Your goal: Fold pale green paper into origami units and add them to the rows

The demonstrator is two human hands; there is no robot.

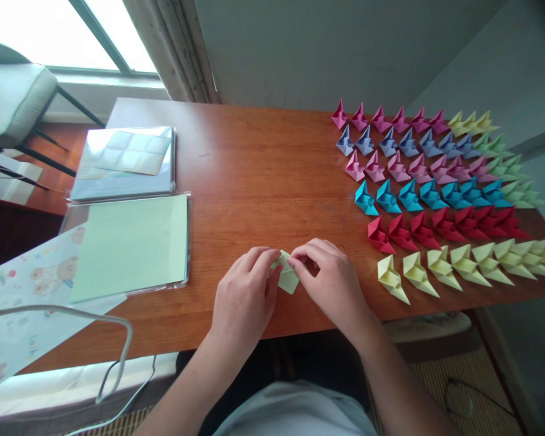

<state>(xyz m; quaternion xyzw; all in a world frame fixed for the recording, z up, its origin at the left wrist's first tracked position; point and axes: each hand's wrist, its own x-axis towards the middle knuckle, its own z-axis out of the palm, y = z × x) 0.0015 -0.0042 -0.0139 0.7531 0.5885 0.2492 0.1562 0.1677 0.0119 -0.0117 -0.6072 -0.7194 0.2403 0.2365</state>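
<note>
Between my two hands, close to the table's front edge, is a small piece of folded pale green paper (289, 278). My left hand (246, 290) pinches its left side, with thumb and fingers closed and partly covering it. On the upper right edge, the thumb and fingertips of my right hand (327, 272) are closed on the same paper. A flap stands up at the top between the fingertips. Off to the right stand rows of folded paper pieces: pale yellow (390, 277), red (378, 234), blue (364, 198), pink (355, 166), lavender (346, 142) and magenta (339, 115).
Left on the wooden table (254, 163) lies a stack of light green sheets (134, 248) on a clear sleeve. Behind it is a packet of bluish sheets (127, 181). A printed sheet (18, 303) and a white cable (127, 339) are at the left edge, a chair (16, 97) beyond.
</note>
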